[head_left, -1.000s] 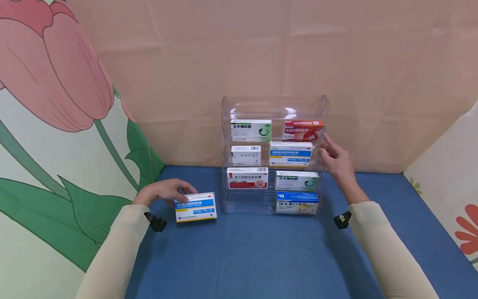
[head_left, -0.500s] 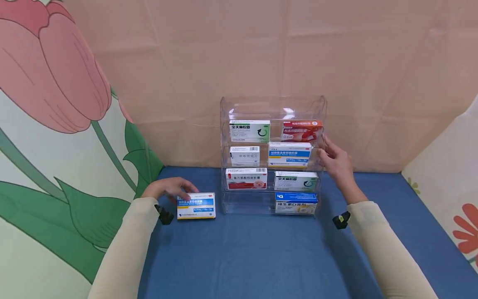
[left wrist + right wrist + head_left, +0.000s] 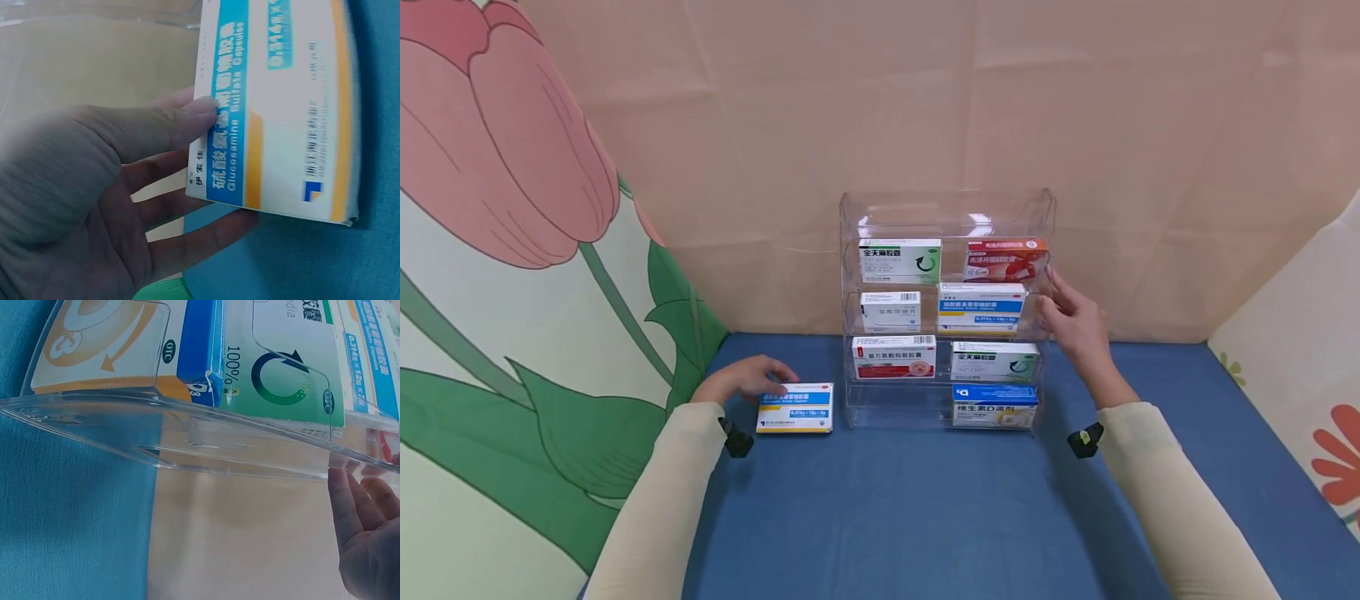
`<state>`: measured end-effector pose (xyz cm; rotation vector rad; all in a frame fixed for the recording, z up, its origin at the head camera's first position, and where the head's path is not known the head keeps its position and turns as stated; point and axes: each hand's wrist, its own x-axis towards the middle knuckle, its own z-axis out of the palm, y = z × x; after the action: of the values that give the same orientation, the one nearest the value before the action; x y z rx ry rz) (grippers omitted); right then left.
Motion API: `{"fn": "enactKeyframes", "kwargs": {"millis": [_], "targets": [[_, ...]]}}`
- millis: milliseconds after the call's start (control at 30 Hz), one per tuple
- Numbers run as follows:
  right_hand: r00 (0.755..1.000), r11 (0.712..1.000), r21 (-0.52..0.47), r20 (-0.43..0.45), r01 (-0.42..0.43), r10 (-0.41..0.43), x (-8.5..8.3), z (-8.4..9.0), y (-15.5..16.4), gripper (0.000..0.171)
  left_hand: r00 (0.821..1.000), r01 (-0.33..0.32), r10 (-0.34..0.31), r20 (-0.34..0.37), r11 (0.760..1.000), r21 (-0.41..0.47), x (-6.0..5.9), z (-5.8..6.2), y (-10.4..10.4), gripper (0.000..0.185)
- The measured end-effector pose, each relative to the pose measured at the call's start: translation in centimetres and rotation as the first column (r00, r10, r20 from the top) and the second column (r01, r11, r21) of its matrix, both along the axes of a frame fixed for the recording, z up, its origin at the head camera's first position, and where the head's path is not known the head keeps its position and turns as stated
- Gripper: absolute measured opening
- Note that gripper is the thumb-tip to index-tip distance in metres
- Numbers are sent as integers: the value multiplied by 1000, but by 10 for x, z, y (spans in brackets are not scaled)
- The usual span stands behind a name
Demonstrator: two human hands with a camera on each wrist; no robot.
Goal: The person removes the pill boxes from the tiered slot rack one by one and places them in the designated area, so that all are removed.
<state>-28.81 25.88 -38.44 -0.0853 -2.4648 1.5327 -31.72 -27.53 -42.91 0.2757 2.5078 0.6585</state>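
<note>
Head view shows the left hand (image 3: 741,379) gripping a white-and-blue medicine box (image 3: 795,407) that lies flat on the blue table (image 3: 880,517), just left of the clear acrylic rack (image 3: 946,310). In the left wrist view the thumb lies across the box's printed face and the fingers (image 3: 194,244) curl under its near edge, so the box is pinched between them. The right hand (image 3: 1075,321) rests against the rack's right side wall, fingers (image 3: 344,500) straight and touching the plastic, holding nothing.

The rack has 4 tiers holding 7 boxes; the bottom-left slot (image 3: 895,408) looks free.

Risks, as I judge them: the rack looks light and tall, so a push from the box against its front lip could tip or slide it if the right hand's bracing slips. The pinch sits at 1 end of the box, so it could pivot and catch the lip.
</note>
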Motion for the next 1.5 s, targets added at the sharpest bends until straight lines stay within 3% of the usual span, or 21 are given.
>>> {"fn": "enactKeyframes", "kwargs": {"millis": [133,300,467,833,1000,1233,1500], "targets": [[1000,1000,3,0,1,-1,0,1,0,59,996,8,-8,-94,1000,-6,-1,-4,-1,35],[1000,1000,0,0,5,-5,1,2,0,58,976,19,-24,-216,1000,-25,1,-6,-1,39],[1000,1000,-4,-8,15,-15,1,1,1,59,960,-6,2,-280,1000,-12,10,-3,4,46],[1000,999,-36,-13,18,-19,1,-2,2,57,931,43,-30,-365,999,27,46,17,27,49],[1000,999,-47,-19,10,-11,0,-3,2,56,932,2,20,-363,998,61,63,26,43,53],[1000,999,-39,-15,17,-17,0,-3,0,55,929,-63,83,-360,996,65,81,29,74,54],[999,999,-28,-22,23,-23,0,-2,-1,57,919,-24,53,-392,997,78,97,32,119,56]]}}
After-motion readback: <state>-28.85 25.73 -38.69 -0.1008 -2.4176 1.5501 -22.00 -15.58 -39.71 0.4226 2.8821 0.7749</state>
